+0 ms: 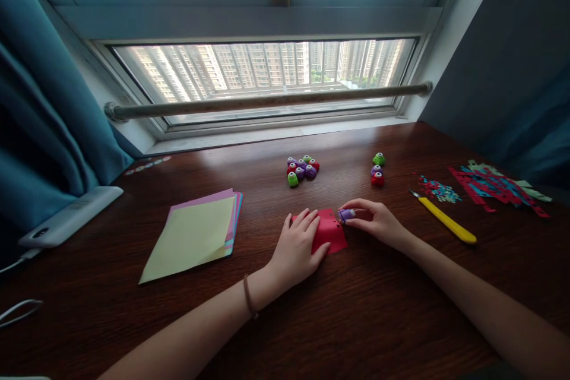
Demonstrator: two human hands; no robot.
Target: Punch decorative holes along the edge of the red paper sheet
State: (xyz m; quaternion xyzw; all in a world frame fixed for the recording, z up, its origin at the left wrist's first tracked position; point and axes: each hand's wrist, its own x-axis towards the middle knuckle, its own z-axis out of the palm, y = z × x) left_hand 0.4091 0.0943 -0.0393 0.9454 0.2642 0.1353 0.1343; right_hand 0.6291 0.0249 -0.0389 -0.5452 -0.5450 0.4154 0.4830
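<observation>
A sheet of red paper lies on the brown table, with small holes along its right side. My left hand rests flat across the paper's left part, fingers stretched out. At the paper's right edge, my right hand pinches a small purple paper punch between thumb and fingers. The punch touches or overlaps the edge; I cannot tell how far the paper sits inside it. Beyond my hands stands a cluster of green, red and purple punches. Three more punches stand farther right.
Coloured paper sheets are stacked at left. A yellow craft knife lies at right, its blade pointing away, near tiny paper cutouts and paper strips. A white power bank with a cable is at far left. The window is behind.
</observation>
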